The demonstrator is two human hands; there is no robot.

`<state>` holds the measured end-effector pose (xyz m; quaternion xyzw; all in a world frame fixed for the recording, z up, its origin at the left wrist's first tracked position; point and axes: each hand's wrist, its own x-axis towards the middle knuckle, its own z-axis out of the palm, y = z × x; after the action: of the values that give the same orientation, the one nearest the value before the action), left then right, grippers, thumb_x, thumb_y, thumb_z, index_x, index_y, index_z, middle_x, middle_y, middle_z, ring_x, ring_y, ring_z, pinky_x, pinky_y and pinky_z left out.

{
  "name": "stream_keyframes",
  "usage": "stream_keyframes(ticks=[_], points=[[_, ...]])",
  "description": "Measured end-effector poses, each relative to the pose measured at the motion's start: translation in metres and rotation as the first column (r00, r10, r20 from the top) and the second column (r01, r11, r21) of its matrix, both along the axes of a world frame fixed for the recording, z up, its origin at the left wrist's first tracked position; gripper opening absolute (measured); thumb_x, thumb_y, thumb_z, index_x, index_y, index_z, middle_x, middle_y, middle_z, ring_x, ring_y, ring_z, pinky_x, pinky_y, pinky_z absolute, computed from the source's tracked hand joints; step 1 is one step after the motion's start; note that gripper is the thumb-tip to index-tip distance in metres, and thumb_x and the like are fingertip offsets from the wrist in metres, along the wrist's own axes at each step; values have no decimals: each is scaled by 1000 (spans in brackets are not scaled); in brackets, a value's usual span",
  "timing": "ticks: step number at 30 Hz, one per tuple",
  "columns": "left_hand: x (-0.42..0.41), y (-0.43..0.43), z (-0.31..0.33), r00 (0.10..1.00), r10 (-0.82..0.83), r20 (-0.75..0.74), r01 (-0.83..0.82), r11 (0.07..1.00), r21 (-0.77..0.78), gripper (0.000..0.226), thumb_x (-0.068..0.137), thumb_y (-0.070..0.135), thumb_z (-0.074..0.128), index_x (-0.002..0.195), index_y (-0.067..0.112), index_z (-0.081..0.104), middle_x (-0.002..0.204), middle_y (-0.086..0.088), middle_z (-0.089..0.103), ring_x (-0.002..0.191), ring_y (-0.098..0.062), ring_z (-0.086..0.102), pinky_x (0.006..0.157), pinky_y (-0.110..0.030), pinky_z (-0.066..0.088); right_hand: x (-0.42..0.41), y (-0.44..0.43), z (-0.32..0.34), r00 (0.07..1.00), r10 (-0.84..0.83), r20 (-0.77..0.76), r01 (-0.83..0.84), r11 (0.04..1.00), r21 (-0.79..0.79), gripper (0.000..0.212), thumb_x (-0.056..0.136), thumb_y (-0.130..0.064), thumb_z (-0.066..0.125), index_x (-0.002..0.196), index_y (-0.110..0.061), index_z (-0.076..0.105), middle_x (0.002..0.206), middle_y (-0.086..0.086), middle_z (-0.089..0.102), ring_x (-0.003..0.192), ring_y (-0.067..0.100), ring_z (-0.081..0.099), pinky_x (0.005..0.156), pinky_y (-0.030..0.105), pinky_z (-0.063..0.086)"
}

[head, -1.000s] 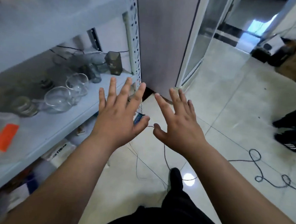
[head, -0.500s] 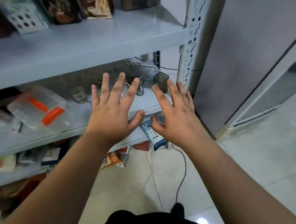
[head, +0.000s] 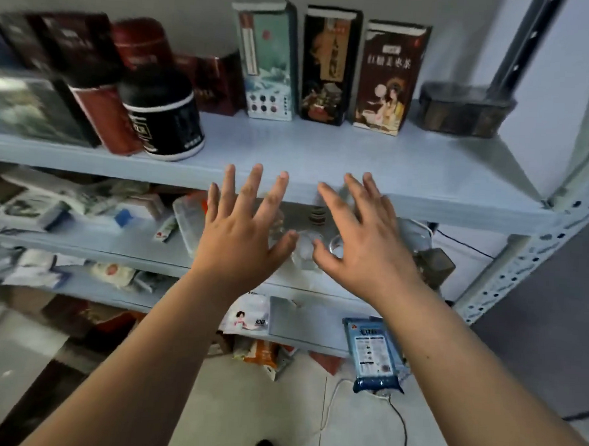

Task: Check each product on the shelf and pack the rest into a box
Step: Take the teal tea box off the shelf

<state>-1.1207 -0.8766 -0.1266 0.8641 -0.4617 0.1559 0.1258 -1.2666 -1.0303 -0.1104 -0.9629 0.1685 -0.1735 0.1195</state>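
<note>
A pale blue metal shelf unit [head: 324,149] fills the view. On its upper board stand three tall printed cartons: a teal one [head: 265,61], a dark one [head: 327,64] and a brown one [head: 387,77]. A black jar [head: 162,117] and a red canister [head: 104,114] stand to the left, a dark tin [head: 463,109] to the right. My left hand [head: 241,233] and my right hand [head: 360,240] are held out side by side in front of the board's front edge, fingers spread, holding nothing. They hide part of the glassware on the board below.
The middle board carries a clear lidded container [head: 190,224], glass cups [head: 305,247] and small packets. A blue packet [head: 371,353] hangs over the edge of a lower board. A cable [head: 401,429] trails over the tiled floor. A perforated upright [head: 537,256] stands at right.
The view has swung left and upward from the floor and doorway to the upper shelf board. Both hands stay spread and empty, now in front of that board's edge.
</note>
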Motion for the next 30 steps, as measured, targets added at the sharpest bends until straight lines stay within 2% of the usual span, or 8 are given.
stream_keyframes(ticks=[3,7,10,13,16,19,22,30], points=[[34,-1,9,999,30,28,-30,999,11,77,97,63,26,164,28,14,169,-15,16,156,-44,0,126,-59,6,44,-6,17,997,50,57,-51,999,10,74,99,-52,52,163,-30,22,171,11,14,159,29,-2,128,54,7],[71,-21,20,994,59,-92,-52,996,72,82,92,64,5,164,27,14,169,-16,17,157,-42,4,126,-53,0,106,-31,39,998,12,-55,-12,1000,-2,70,100,-56,48,162,-32,24,170,7,17,159,27,2,128,52,3],[100,-43,26,981,29,-189,-11,995,96,93,84,67,-3,160,26,29,163,-15,32,152,-38,24,125,-50,12,150,-61,53,993,5,-118,-5,1000,5,64,101,-55,51,157,-29,37,163,8,34,153,28,26,124,48,22],[124,-62,33,963,29,-268,-11,998,69,78,93,64,13,146,21,50,146,-13,51,138,-34,44,116,-45,31,174,-82,51,977,2,-214,11,998,60,61,99,-54,56,152,-25,46,155,7,43,142,28,42,116,38,36],[144,-83,40,933,91,-349,-83,996,39,56,101,54,40,141,17,51,140,-14,50,132,-37,46,112,-45,36,179,-89,37,986,-40,-159,62,989,137,58,96,-54,60,146,-26,55,148,2,50,135,23,48,113,36,40],[158,-107,56,898,63,-436,-163,967,-195,67,95,45,59,150,16,36,148,-14,40,134,-40,41,108,-46,39,185,-95,29,993,-87,-83,101,979,175,54,92,-50,65,139,-24,62,140,3,56,130,23,53,110,36,43],[173,-132,76,930,-9,-369,-176,868,-465,84,88,33,71,156,13,25,151,-16,30,136,-43,35,106,-50,38,188,-100,28,990,-132,-51,139,973,183,52,91,-48,65,137,-25,63,137,3,58,128,23,53,108,34,44],[208,-188,134,977,56,-205,-176,756,-631,112,72,52,75,163,24,15,163,-24,15,146,-55,19,114,-66,28,188,-105,22,991,-129,21,121,963,242,50,93,-45,66,138,-24,63,136,-2,53,122,20,55,103,30,45]])
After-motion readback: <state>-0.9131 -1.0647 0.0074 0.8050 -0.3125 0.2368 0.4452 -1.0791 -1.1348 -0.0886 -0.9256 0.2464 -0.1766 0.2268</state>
